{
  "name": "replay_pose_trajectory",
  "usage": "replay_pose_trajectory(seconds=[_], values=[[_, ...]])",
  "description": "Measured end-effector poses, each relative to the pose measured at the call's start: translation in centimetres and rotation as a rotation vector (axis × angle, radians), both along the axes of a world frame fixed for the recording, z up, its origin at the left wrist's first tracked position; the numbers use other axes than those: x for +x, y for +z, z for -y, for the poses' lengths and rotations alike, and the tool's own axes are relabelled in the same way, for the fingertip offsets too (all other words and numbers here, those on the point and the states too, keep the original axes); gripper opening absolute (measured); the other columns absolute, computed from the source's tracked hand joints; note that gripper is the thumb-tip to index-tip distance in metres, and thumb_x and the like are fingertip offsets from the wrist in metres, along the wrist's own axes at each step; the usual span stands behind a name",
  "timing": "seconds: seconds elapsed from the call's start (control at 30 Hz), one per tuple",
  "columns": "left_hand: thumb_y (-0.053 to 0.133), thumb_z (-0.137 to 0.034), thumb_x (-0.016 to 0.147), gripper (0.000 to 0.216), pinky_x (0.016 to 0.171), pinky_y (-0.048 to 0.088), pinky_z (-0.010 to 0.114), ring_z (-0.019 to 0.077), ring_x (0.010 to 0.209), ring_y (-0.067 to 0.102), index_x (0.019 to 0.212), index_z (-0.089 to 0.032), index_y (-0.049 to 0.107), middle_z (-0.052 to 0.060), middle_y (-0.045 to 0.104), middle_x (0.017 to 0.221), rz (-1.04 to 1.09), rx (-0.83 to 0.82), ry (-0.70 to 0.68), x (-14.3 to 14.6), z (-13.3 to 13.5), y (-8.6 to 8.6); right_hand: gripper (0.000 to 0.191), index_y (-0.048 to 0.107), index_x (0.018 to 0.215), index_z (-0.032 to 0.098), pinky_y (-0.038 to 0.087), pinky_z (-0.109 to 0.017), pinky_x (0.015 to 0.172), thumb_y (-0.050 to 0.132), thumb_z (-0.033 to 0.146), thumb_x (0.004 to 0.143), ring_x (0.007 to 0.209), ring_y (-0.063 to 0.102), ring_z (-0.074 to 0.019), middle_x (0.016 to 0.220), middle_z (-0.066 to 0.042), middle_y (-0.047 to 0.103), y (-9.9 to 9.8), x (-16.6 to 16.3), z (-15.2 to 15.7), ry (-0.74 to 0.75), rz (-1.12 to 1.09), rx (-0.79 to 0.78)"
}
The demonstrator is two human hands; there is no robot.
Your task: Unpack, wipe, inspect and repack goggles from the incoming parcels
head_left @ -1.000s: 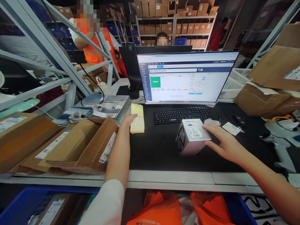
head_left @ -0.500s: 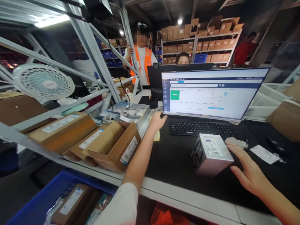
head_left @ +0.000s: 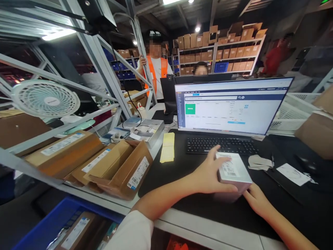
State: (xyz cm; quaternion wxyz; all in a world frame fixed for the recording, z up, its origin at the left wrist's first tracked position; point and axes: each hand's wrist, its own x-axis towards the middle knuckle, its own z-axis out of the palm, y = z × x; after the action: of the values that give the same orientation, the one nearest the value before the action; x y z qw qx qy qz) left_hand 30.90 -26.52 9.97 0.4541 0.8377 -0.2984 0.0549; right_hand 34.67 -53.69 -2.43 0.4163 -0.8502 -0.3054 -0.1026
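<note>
A small white box [head_left: 234, 171] with a barcode label sits on the black desk mat [head_left: 169, 177] in front of the keyboard [head_left: 221, 146]. My left hand [head_left: 210, 175] wraps round the box's left side, thumb along its lower edge. My right hand [head_left: 256, 201] grips the box's near right corner from below, fingers partly hidden under it. A yellow sheet of labels [head_left: 168, 147] lies on the mat to the left, away from both hands.
A monitor [head_left: 231, 106] stands behind the keyboard. Open cardboard boxes [head_left: 114, 166] and a metal tray [head_left: 145, 128] lie at left beside a fan [head_left: 45, 99]. Blue bin [head_left: 52, 225] below the desk. Paper slips [head_left: 292, 173] at right. A person in an orange vest [head_left: 156, 69] stands behind.
My left hand left the yellow label sheet by the monitor and came right onto the white box. My right hand closed in on the box's near right corner. The view tilted up.
</note>
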Motion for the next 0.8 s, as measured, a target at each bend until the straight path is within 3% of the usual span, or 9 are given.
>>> replay_pose_trajectory(seconds=[0.13,0.23,0.4,0.5,0.63,0.7,0.8], values=[[0.09,-0.057,0.062,0.096,0.114,0.044,0.052,0.0336,0.13,0.055,0.143,-0.026,0.05,0.015,0.05,0.141,-0.095,-0.161,0.079,2.9,-0.8,-1.3,0.04,0.068,0.128,0.026,0.051,-0.052,0.108,0.053,0.047,0.098,0.125,0.064,-0.0318,0.133,-0.012,0.067,1.3,-0.4,-0.7,0.025,-0.088,-0.039],[0.087,-0.054,0.067,0.083,0.111,0.045,0.049,0.03,0.123,0.058,0.136,-0.023,0.052,0.013,0.056,0.133,-0.035,-0.294,0.13,4.3,-1.7,-1.4,0.045,0.068,0.127,0.022,0.049,-0.053,0.11,0.053,0.053,0.098,0.124,0.063,-0.0299,0.133,-0.014,0.066,1.5,-0.2,-0.9,0.005,-0.155,-0.002],[0.086,-0.057,0.067,0.086,0.111,0.043,0.05,0.0312,0.125,0.053,0.138,-0.027,0.048,0.012,0.05,0.133,0.317,-0.318,0.156,3.8,-2.8,-1.0,0.06,0.061,0.136,0.022,0.048,-0.053,0.109,0.051,0.065,0.095,0.127,0.061,-0.03,0.135,-0.016,0.065,1.1,0.0,-1.1,-0.107,-0.338,0.293],[0.078,-0.071,0.067,0.092,0.111,0.042,0.053,0.0338,0.13,0.05,0.141,-0.03,0.042,0.012,0.046,0.136,0.467,-0.379,0.112,3.2,-2.5,-1.9,0.068,0.061,0.136,0.026,0.052,-0.054,0.103,0.042,0.075,0.093,0.127,0.061,-0.0313,0.139,-0.015,0.063,1.4,-0.7,-1.5,0.002,-0.597,0.523],[0.062,-0.084,0.072,0.095,0.11,0.045,0.055,0.0342,0.132,0.052,0.146,-0.033,0.03,0.013,0.043,0.143,0.402,-0.48,-0.002,3.4,-1.3,-3.9,0.082,0.063,0.131,0.029,0.054,-0.058,0.096,0.029,0.089,0.086,0.116,0.068,-0.0334,0.13,-0.012,0.07,2.7,-2.1,-1.7,0.179,-0.957,0.806],[0.063,-0.082,0.075,0.095,0.113,0.041,0.058,0.0364,0.142,0.045,0.149,-0.036,0.026,0.015,0.037,0.154,0.384,-0.421,-0.096,4.0,-0.8,-4.4,0.077,0.066,0.123,0.029,0.055,-0.058,0.095,0.037,0.088,0.084,0.111,0.07,-0.0328,0.123,-0.01,0.074,3.3,-2.2,-1.6,0.144,-1.037,0.916],[0.068,-0.074,0.078,0.096,0.12,0.03,0.062,0.0403,0.155,0.023,0.155,-0.038,0.025,0.017,0.016,0.169,0.423,-0.243,-0.185,5.0,-1.0,-4.2,0.054,0.07,0.104,0.026,0.054,-0.052,0.101,0.058,0.074,0.083,0.105,0.073,-0.0303,0.104,-0.006,0.079,4.2,-1.5,-1.5,-0.042,-1.031,1.059]])
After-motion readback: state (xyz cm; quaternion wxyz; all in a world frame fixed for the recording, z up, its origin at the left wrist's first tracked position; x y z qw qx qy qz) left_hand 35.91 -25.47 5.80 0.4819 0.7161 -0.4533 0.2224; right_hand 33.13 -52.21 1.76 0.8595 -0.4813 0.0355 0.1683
